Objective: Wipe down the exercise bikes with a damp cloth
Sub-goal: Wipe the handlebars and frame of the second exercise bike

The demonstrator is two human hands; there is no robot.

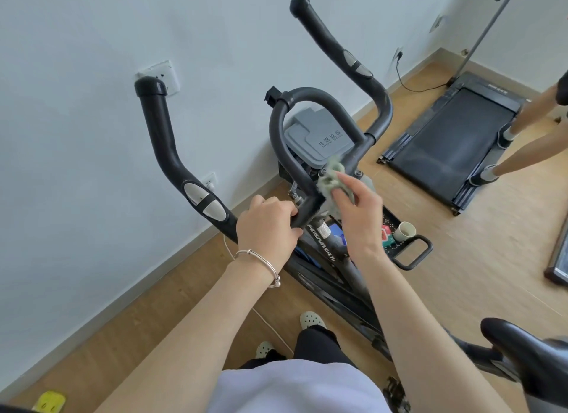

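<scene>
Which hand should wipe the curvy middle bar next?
The right hand. It holds the green cloth right by the middle loop bar, so it probably only needs to slide up. The left hand has no cloth; its fingers grip the handlebar.

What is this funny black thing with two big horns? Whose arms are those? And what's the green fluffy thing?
The picture comes from a camera worn on a person's head, looking down, so the arms you see are that person's own. The black thing is an exercise bike: you sit on it and pedal, but it never rolls away. The "horns" are its handlebars. The left hand grips them near the middle. The right hand holds a green cloth against the centre of the bars to wipe them clean. The shiny black shape at the bottom right is the saddle. Behind the bike stands a grey bin, and a treadmill for walking lies on the wooden floor.
</scene>
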